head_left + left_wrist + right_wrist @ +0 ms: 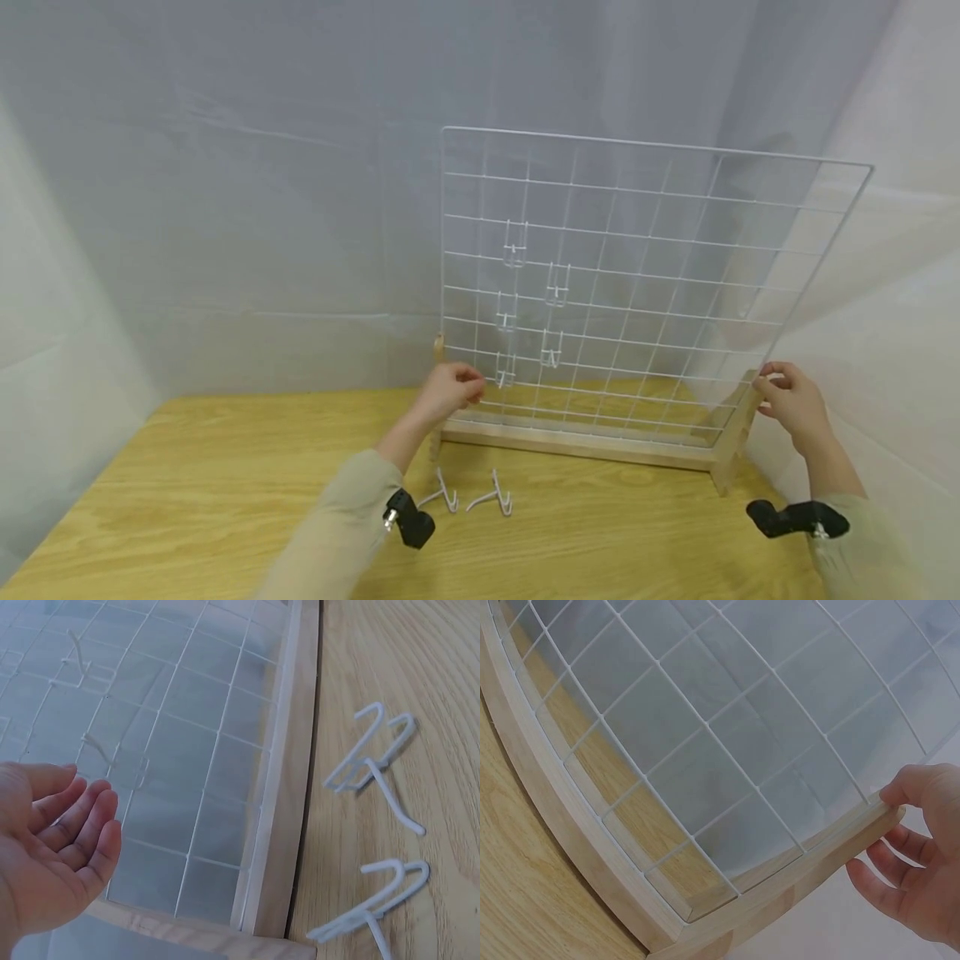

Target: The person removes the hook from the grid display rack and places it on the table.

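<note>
A white wire grid panel [637,250] stands in a light wooden stand [577,442]. Several white wire hooks hang on the panel's left half, one of them a low hook [97,748]. My left hand [450,390] is in front of the panel's lower left part, close to that hook, its fingers loosely curled around nothing. At the other side, my right hand [795,404] grips the upper end of the stand's right side piece [847,832], thumb on top and fingers beneath. Two loose white hooks, a left one [442,492] and a right one [495,496], lie before the stand.
The stand sits on a yellowish wood-grain table [225,483], towards its back right. A pale sheet [225,208] hangs behind the table, with more white sheeting [907,333] on the right. Each forearm carries a black camera mount.
</note>
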Available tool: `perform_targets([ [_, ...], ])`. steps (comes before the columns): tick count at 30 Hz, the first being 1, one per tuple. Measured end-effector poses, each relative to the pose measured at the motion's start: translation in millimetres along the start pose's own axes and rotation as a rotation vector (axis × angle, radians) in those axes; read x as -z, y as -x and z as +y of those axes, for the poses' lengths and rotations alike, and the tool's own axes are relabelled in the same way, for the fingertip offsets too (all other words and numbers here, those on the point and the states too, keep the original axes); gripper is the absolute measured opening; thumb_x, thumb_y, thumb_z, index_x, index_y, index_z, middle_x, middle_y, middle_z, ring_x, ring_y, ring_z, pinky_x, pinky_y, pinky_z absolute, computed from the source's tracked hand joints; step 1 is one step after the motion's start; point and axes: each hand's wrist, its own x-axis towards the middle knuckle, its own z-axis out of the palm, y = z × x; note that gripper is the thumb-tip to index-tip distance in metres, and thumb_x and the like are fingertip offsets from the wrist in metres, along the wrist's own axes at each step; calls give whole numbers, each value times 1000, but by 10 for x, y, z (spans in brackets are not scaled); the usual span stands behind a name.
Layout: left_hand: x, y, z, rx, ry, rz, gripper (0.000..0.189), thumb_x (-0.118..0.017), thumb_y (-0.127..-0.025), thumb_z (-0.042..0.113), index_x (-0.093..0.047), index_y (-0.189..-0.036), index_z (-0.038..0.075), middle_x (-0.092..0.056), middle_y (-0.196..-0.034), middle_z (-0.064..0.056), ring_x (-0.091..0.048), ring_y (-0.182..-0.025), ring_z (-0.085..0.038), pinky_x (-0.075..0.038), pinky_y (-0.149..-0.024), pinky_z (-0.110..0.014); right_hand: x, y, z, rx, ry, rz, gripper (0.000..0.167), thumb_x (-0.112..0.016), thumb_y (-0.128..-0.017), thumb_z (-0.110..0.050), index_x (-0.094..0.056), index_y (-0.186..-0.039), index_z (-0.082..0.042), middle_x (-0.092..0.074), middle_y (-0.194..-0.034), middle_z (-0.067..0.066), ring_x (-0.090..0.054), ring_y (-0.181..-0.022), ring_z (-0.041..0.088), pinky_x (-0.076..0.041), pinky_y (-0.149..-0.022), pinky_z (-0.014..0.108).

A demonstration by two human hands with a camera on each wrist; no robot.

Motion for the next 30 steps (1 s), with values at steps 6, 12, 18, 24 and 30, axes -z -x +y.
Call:
perform_targets([
  [6,-73,-87,44,7,14,31,20,-59,-87,5,-62,-101,-8,-64,-78,-11,-59,-68,-17,-53,-67,-33,6,-6,-7,-1,13,1,27,-44,-95,-13,-39,-110,9,-46,-88,10,-50,-67,-2,-52,-59,19],
  [12,-146,-157,50,5,11,45,19,-59,-86,3,-63,-100,-10,-65,-80,-15,-62,-68,-20,-53,-64,-28,0,-1,-10,1,4,2,26,-44,-94,-12,-39,-109,9,-45,-89,11,-50,-68,-2,-52,-59,20],
  [18,-203,-180,92,13,20,33,20,-60,-85,3,-63,-100,-9,-66,-83,-20,-61,-66,-16,-54,-65,-29,-1,-9,-10,0,-5,9,25,-45,-94,-12,-40,-108,9,-45,-89,11,-50,-68,-2,-52,-59,19],
  [24,-253,-210,103,17,24,22,19,-61,-84,3,-65,-98,-8,-66,-77,-15,-58,-63,-12,-54,-64,-30,-1,-10,-3,6,-5,12,25,-46,-94,-11,-40,-108,9,-47,-85,8,-51,-68,-2,-52,-59,20],
  [30,-292,-231,96,29,56,17,18,-61,-82,1,-64,-96,-9,-63,-70,-8,-54,-59,-10,-51,-59,-25,-4,-2,-2,8,-1,11,25,-45,-94,-10,-40,-109,9,-47,-85,8,-50,-68,-2,-52,-59,20],
])
